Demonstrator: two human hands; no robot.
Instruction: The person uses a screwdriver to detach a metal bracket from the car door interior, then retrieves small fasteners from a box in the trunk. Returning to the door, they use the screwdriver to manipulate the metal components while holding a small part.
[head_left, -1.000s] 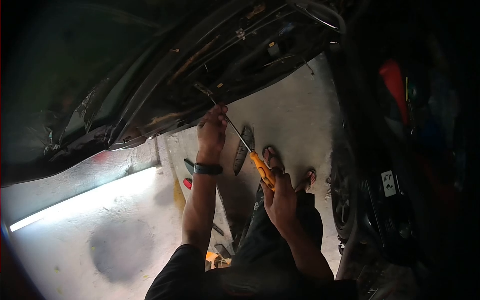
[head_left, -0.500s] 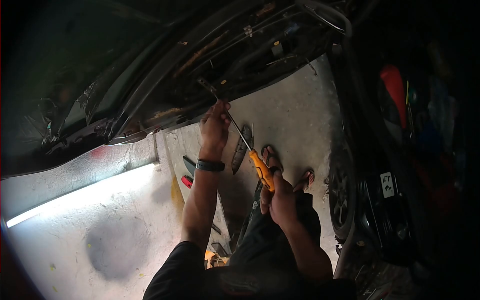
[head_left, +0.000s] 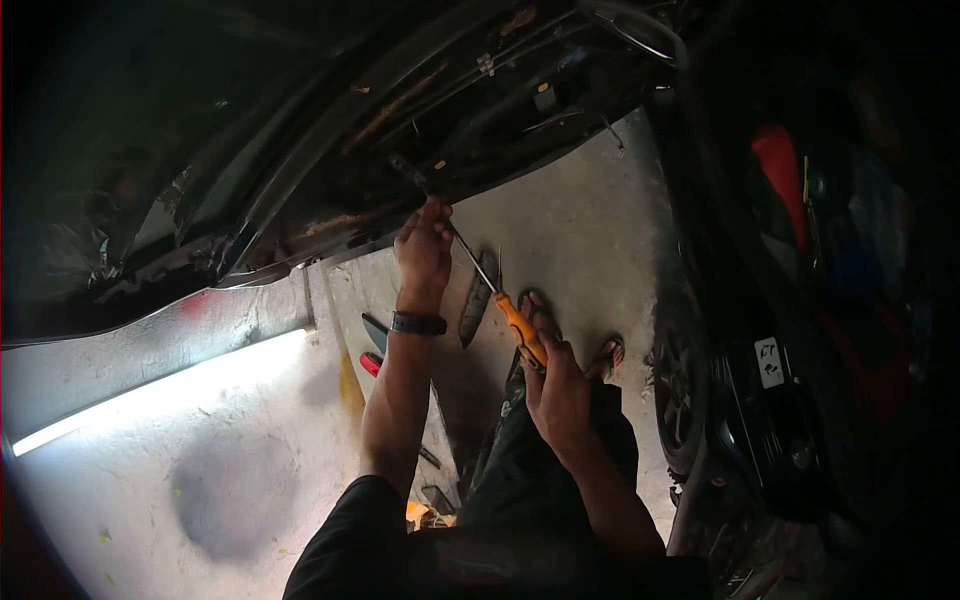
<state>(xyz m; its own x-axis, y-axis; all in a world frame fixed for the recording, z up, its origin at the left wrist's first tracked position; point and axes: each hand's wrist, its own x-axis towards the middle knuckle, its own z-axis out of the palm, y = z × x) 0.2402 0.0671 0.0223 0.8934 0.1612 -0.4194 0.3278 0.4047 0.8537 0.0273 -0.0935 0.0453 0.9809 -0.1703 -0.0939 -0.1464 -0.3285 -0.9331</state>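
An orange-handled screwdriver point(head_left: 521, 328) slants up from my right hand point(head_left: 560, 393), which is closed around the lower end of its handle. Higher up, my left hand point(head_left: 424, 250) has its fingers pinched about the far end of the metal shaft point(head_left: 474, 258). A dark strip-like piece point(head_left: 410, 173) lies just beyond those fingertips, against the dark car door panel point(head_left: 370, 185). Where exactly the screwdriver's tip meets it is hard to see in the shadow. A dark watch point(head_left: 418, 323) is on my left wrist.
A lit tube lamp point(head_left: 170, 390) runs along the pale wall at left. On the floor lie a long grey piece point(head_left: 480, 297) and a red object point(head_left: 370, 364). At right stand a car wheel point(head_left: 679, 385) and a black panel with a white label point(head_left: 769, 362).
My right hand's grip on the handle has shifted, with fingers now further up along it. My left hand stays near the door panel. The whole view has moved slightly.
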